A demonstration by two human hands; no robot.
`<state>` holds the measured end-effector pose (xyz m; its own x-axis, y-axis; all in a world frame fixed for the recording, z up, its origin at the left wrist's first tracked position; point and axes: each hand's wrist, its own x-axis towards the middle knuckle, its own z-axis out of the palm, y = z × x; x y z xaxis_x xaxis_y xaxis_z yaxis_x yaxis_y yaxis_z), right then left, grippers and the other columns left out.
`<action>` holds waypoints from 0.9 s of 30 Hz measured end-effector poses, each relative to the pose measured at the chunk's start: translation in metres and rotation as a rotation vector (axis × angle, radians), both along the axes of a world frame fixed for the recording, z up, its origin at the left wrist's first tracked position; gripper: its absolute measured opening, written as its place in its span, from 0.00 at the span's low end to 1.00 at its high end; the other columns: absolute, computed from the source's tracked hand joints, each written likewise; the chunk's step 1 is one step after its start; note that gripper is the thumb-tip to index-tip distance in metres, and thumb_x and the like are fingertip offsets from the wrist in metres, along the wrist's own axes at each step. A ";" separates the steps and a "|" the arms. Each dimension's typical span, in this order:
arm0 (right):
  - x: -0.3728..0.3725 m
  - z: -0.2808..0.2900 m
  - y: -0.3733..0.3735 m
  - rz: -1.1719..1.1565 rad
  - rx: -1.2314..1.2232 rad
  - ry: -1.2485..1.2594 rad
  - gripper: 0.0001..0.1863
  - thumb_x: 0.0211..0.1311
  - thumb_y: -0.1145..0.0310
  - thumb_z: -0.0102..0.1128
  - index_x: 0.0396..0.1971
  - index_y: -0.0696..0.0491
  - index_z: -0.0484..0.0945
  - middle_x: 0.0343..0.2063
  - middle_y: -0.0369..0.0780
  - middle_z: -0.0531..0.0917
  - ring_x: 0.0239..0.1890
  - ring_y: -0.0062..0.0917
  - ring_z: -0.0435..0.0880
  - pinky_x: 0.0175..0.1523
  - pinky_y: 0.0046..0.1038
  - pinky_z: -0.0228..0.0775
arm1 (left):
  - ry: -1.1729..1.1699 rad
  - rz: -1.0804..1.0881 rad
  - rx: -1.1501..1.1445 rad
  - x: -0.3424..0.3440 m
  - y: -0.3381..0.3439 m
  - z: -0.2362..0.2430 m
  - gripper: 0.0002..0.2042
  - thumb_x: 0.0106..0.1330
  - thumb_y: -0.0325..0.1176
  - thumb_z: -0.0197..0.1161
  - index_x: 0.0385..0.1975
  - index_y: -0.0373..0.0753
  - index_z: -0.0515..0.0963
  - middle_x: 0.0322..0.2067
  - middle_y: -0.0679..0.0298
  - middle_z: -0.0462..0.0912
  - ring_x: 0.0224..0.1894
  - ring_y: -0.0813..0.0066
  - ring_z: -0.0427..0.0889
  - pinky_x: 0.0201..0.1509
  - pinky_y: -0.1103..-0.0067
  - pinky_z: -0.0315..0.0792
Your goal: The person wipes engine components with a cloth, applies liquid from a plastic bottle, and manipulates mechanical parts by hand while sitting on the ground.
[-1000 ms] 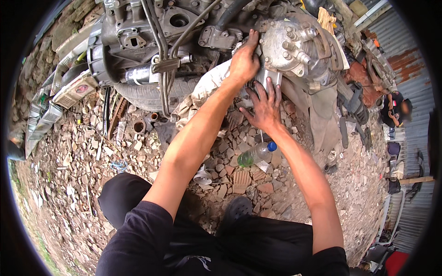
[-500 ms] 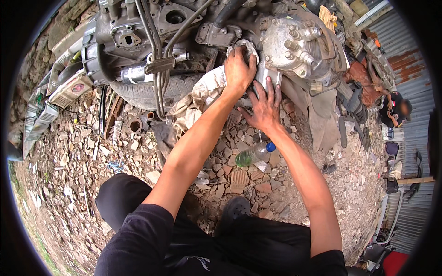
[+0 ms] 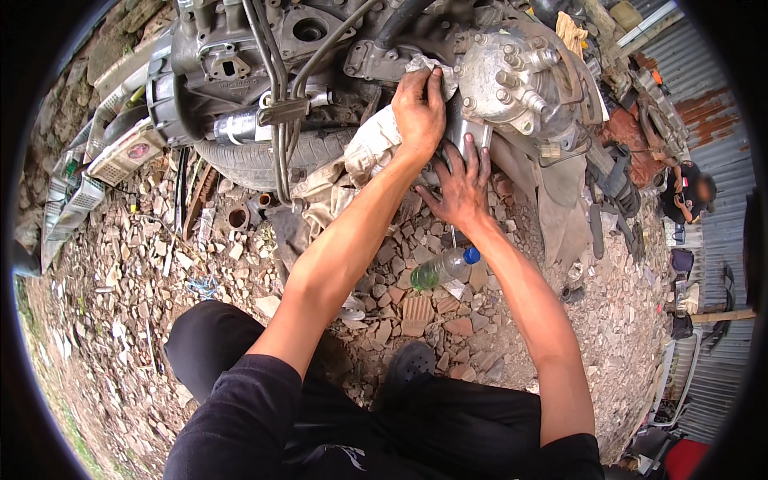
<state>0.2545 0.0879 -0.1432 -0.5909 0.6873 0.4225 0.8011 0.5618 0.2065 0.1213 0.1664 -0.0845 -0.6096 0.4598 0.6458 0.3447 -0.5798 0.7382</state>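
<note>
My left hand (image 3: pixel 419 116) is closed on a pale cloth rag (image 3: pixel 373 142), pressed against the engine (image 3: pixel 232 88). A crumpled end of the rag sticks out past its fingertips, and the rest hangs down beside the wrist. Just to the right, my right hand (image 3: pixel 462 188) lies with blackened fingers spread, resting on a smooth silvery metal piece (image 3: pixel 458 126). That piece sits next to a round, bolted metal housing (image 3: pixel 500 84). My fingers hide part of the surface under the rag.
A tyre (image 3: pixel 248 164) lies under the engine. On the rubble ground stands a tilted bottle with green liquid (image 3: pixel 436 270), close to my right forearm. Plastic crates (image 3: pixel 120 156) are at far left. Another person (image 3: pixel 686 192) sits at far right by corrugated metal sheets (image 3: pixel 720 96).
My left hand has shifted slightly up with the rag, whose crumpled end now reaches farther up the engine. More of the silvery piece shows. My right hand stays nearly in place.
</note>
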 end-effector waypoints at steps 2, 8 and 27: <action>-0.002 0.001 -0.002 -0.005 -0.026 0.009 0.34 0.54 0.42 0.59 0.57 0.46 0.73 0.62 0.43 0.62 0.71 0.48 0.43 0.70 0.60 0.35 | 0.044 -0.019 -0.045 -0.001 0.006 -0.004 0.06 0.63 0.26 0.61 0.35 0.30 0.80 0.33 0.49 0.81 0.37 0.51 0.80 0.45 0.65 0.73; 0.001 -0.001 -0.001 -0.024 -0.003 -0.022 0.32 0.56 0.44 0.58 0.58 0.44 0.72 0.62 0.42 0.62 0.71 0.47 0.43 0.70 0.59 0.36 | 0.539 0.036 -0.515 0.006 0.011 -0.002 0.28 0.53 0.21 0.56 0.59 0.33 0.68 0.49 0.42 0.70 0.51 0.50 0.74 0.55 0.65 0.70; -0.004 -0.005 0.001 0.019 0.049 0.049 0.32 0.52 0.44 0.64 0.55 0.46 0.75 0.61 0.43 0.61 0.70 0.48 0.43 0.69 0.58 0.36 | 0.713 -0.178 -0.675 -0.020 0.016 -0.005 0.30 0.56 0.37 0.60 0.61 0.39 0.68 0.44 0.50 0.80 0.45 0.48 0.81 0.49 0.60 0.75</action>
<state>0.2505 0.0890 -0.1482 -0.5812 0.6541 0.4841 0.8004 0.5667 0.1952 0.1015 0.1826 -0.0894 -0.0674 0.9126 0.4033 0.7848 -0.2011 0.5862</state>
